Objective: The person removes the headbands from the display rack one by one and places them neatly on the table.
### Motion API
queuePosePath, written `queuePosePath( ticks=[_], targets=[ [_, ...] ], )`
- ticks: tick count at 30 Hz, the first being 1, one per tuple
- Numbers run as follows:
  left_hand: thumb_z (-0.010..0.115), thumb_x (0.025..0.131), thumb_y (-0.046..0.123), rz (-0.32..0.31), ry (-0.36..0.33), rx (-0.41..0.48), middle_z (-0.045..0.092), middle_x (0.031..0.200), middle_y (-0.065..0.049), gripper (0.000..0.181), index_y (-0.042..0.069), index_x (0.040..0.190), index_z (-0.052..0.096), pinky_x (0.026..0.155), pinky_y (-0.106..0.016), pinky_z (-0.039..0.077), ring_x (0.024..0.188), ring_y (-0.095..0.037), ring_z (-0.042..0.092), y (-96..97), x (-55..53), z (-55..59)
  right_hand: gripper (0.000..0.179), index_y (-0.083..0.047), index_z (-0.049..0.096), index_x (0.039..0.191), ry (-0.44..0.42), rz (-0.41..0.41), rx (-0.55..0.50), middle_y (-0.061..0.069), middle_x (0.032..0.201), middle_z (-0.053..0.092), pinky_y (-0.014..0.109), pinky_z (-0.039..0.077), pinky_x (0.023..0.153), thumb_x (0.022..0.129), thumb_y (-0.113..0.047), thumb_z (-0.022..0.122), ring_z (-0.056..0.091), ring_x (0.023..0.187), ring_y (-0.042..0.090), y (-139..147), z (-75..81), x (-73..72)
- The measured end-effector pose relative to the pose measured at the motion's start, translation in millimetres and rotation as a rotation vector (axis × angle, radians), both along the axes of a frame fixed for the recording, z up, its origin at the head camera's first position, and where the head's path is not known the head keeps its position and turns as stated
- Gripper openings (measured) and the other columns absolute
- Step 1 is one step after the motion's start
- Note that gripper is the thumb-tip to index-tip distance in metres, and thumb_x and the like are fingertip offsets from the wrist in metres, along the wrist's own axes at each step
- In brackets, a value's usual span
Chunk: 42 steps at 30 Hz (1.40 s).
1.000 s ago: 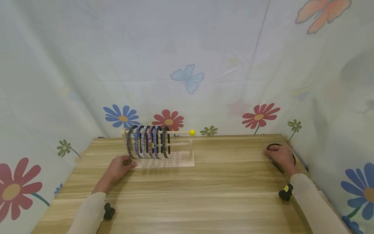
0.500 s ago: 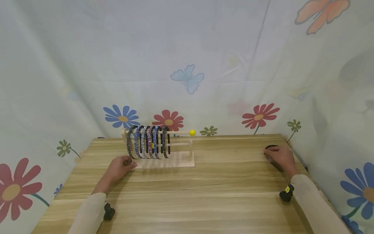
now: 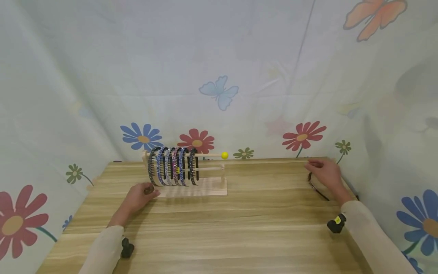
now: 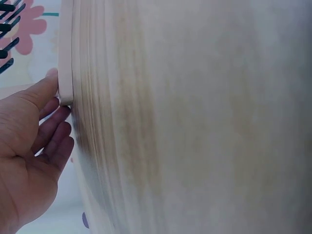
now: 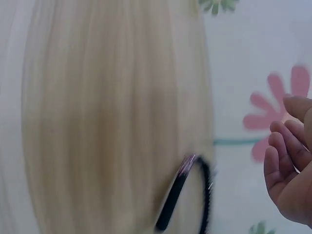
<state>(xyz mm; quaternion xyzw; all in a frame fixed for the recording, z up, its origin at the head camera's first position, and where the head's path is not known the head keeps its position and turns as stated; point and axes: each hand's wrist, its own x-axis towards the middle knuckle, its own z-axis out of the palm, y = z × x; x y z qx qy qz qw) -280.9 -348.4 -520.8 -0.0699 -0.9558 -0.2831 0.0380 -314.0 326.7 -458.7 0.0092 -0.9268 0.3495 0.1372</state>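
Observation:
A wooden headband stand [image 3: 208, 186] stands on the left of the table, with several glittery toothed headbands [image 3: 174, 167] hung in a row. My left hand [image 3: 136, 196] holds the left end of its base, the thumb along the base [image 4: 66, 53] and the fingers bent against its end. To the far right, a dark headband [image 3: 313, 184] lies on the table with a pinkish sparkly part. Just above it hovers my right hand [image 3: 326, 176], partly hiding it. In the right wrist view the loosely curled fingers [image 5: 282, 156] are apart from the headband [image 5: 170, 202] and hold nothing.
A yellow ball [image 3: 224, 155] caps the stand's upper rod, which points right. Between the stand and my right hand stretches the wooden table [image 3: 260, 213]. A flower-printed curtain [image 3: 260, 125] hangs behind the back edge and along both sides.
My right hand has lifted off the dark headband and moved slightly up and back, leaving the headband on the table. The left hand and the stand have stayed in place.

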Motion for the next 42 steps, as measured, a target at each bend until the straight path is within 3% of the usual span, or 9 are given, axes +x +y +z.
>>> queuePosePath(
  ticks=[7, 10, 14, 19, 28, 32, 36, 42],
  targets=[
    [0.073, 0.097, 0.029, 0.002, 0.002, -0.003, 0.072, 0.095, -0.009, 0.028, 0.002, 0.104, 0.072, 0.075, -0.041, 0.05, 0.081, -0.02, 0.059, -2.5, -1.6, -0.9, 0.052, -0.005, 0.068, 0.131, 0.087, 0.095, -0.109, 0.017, 0.114, 0.074, 0.021, 0.052, 0.075, 0.098, -0.045, 0.068, 0.068, 0.104, 0.033, -44, 19.2, 9.7],
    [0.073, 0.097, 0.03, 0.005, -0.002, -0.003, 0.073, 0.096, -0.01, 0.028, 0.002, 0.104, 0.072, 0.078, -0.043, 0.051, 0.083, -0.02, 0.06, -2.8, -1.7, -1.2, 0.047, -0.006, 0.07, 0.129, 0.134, 0.141, -0.142, 0.015, 0.11, 0.075, 0.015, 0.05, 0.072, 0.097, -0.041, 0.071, 0.069, 0.1, 0.031, -61, 23.9, 12.2],
    [0.073, 0.097, 0.029, 0.005, -0.01, -0.002, 0.073, 0.097, -0.011, 0.029, 0.002, 0.105, 0.072, 0.079, -0.046, 0.052, 0.085, -0.021, 0.062, -2.6, -1.0, -1.5, 0.042, -0.007, 0.072, 0.126, 0.176, 0.186, -0.145, 0.013, 0.106, 0.076, 0.015, 0.05, 0.071, 0.096, -0.036, 0.074, 0.07, 0.094, 0.028, -82, 33.2, 17.3],
    [0.073, 0.097, 0.029, 0.002, -0.009, 0.005, 0.071, 0.093, -0.008, 0.027, 0.003, 0.102, 0.072, 0.074, -0.04, 0.05, 0.08, -0.02, 0.058, -1.3, 0.8, -1.0, 0.041, -0.011, 0.072, 0.127, 0.167, 0.243, -0.152, 0.01, 0.108, 0.076, 0.023, 0.053, 0.073, 0.095, -0.037, 0.075, 0.07, 0.094, 0.026, -108, 46.3, 24.2],
    [0.072, 0.097, 0.029, -0.005, -0.005, 0.002, 0.072, 0.096, -0.009, 0.027, 0.003, 0.103, 0.072, 0.077, -0.042, 0.05, 0.082, -0.021, 0.058, -1.3, 0.4, -0.4, 0.036, -0.015, 0.073, 0.125, 0.169, 0.38, -0.269, 0.005, 0.109, 0.076, 0.029, 0.055, 0.076, 0.094, -0.034, 0.076, 0.071, 0.091, 0.02, -161, 65.2, 34.9],
    [0.072, 0.097, 0.029, -0.001, -0.005, -0.003, 0.072, 0.097, -0.009, 0.027, 0.003, 0.104, 0.072, 0.078, -0.043, 0.051, 0.083, -0.021, 0.059, -1.9, -1.1, -1.2, 0.033, -0.012, 0.073, 0.123, 0.177, 0.434, -0.331, 0.006, 0.109, 0.076, 0.026, 0.056, 0.078, 0.093, -0.026, 0.078, 0.071, 0.092, 0.021, -188, 67.0, 38.1],
    [0.073, 0.097, 0.029, -0.002, -0.005, -0.001, 0.071, 0.093, -0.007, 0.025, 0.004, 0.101, 0.071, 0.075, -0.04, 0.049, 0.08, -0.02, 0.056, -2.2, -2.2, -2.3, 0.035, -0.005, 0.072, 0.124, 0.179, 0.483, -0.402, 0.012, 0.113, 0.075, 0.032, 0.057, 0.08, 0.092, -0.016, 0.078, 0.071, 0.094, 0.029, -212, 64.4, 39.7],
    [0.073, 0.096, 0.03, -0.002, -0.003, 0.004, 0.067, 0.086, -0.003, 0.024, 0.006, 0.097, 0.07, 0.069, -0.036, 0.044, 0.076, -0.019, 0.053, -2.5, -2.0, -3.0, 0.035, -0.006, 0.073, 0.123, 0.159, 0.528, -0.45, 0.011, 0.109, 0.076, 0.029, 0.057, 0.078, 0.09, -0.018, 0.08, 0.072, 0.091, 0.026, -241, 56.9, 42.4]
  ],
)
